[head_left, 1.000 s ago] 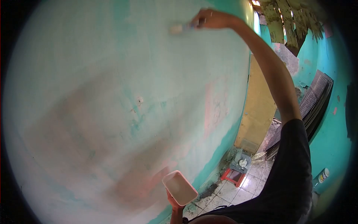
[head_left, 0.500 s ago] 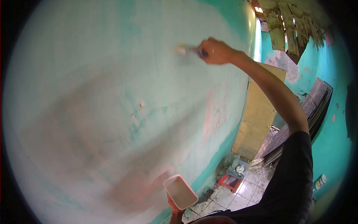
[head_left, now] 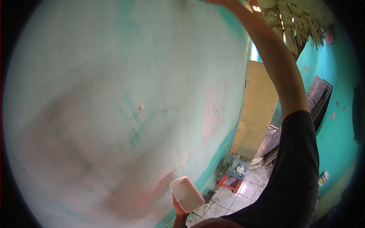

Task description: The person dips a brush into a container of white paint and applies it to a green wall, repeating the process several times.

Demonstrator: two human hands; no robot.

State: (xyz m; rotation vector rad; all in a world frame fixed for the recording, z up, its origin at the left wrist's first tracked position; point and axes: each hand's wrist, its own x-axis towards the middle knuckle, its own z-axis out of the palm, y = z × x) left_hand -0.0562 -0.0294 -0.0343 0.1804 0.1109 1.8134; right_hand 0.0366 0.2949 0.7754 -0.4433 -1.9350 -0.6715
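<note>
Wall [head_left: 87, 64]: whitish, turquoise and pink patches showing through.
Left hand [head_left: 180, 209]: grip clasping the tub's lower left side.
Tub [head_left: 195, 189]: rectangular, pink-rimmed, in the left hand near the wall; pale inside, fill level unclear.
Right hand [head_left: 213, 1]: raised, mostly beyond the top edge; cannot tell the grip's state.
Stool [head_left: 228, 189]: red, on the tiled floor [head_left: 249, 190], a white lump [head_left: 240, 169] on top.
Jar [head_left: 324, 178]: white, labelled, far right; contents hidden.

Tan door [head_left: 255, 110], grimy white floor tiles [head_left: 226, 198], turquoise wall [head_left: 336, 140] at right
</note>
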